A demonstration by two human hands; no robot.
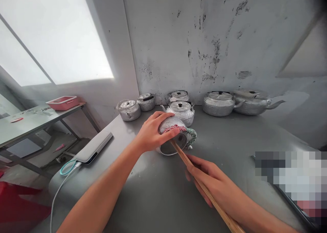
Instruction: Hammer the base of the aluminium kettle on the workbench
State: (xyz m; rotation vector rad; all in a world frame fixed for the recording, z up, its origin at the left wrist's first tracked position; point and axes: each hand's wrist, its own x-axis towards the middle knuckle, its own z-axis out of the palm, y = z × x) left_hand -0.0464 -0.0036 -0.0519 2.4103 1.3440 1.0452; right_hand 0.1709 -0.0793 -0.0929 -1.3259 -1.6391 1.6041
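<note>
A silver metal kettle (pixel 176 121) lies tipped over on the grey table, its round mouth facing me. Its arched handle (pixel 192 136) is wrapped in pink and green cord. My left hand (pixel 154 132) grips the kettle from the upper left, thumb along the wrapped handle. My right hand (pixel 211 178) is closed around a long wooden stick (pixel 184 157). The stick's far end reaches the kettle's mouth; whether it touches the inside, I cannot tell. Right behind stands another silver kettle (pixel 182 113) with a black-knobbed lid.
Several more kettles line the wall, among them a small one (pixel 128 111) at left and a wide one (pixel 219 105) at right. A power bank (pixel 94 147) with cables lies on the left edge. A pink basket (pixel 63 104) sits on the side table. A dark flat object borders the right.
</note>
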